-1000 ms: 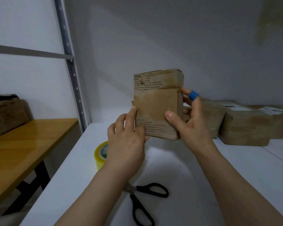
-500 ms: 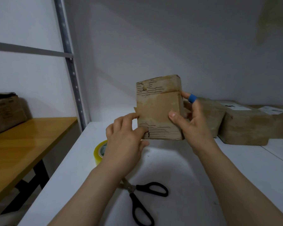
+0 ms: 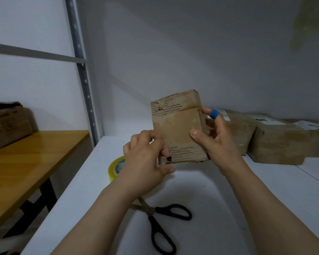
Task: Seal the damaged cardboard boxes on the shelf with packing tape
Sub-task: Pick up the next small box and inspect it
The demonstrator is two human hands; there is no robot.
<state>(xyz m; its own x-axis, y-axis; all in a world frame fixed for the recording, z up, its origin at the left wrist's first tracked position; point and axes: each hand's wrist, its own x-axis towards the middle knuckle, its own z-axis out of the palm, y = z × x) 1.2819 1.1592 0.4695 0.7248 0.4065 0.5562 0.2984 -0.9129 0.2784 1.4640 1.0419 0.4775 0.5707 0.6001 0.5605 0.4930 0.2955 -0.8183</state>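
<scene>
Up off the white shelf (image 3: 265,190) it was, the small cardboard box (image 3: 177,129), held upright at dead centre with its scuffed face to the camera! The right hand (image 3: 215,138) gripped its three o'clock edge, thumb flat on the front, fingers curled behind, a blue band (image 3: 214,113) on one of them. The left hand (image 3: 145,162) pinched the torn corner at seven o'clock, fingers tightly curled. The danger, as I judged it, sat right there: the outer paper was already peeled in strips, and a hard pinch or tug could have ripped that corner wider. Both hands were busy too, so reaching for tape meant letting go with one, and the box could have tipped or dropped. Count time! One box in hand, three more boxes (image 3: 278,144) lying on the shelf out at three o'clock, the last cut by the frame edge, and one big box (image 3: 7,124) on the wooden desk (image 3: 35,153) at nine o'clock. One yellow tape roll (image 3: 114,168) at seven o'clock, partly hidden behind the left wrist. One pair of black-handled scissors (image 3: 160,223) at six o'clock.
</scene>
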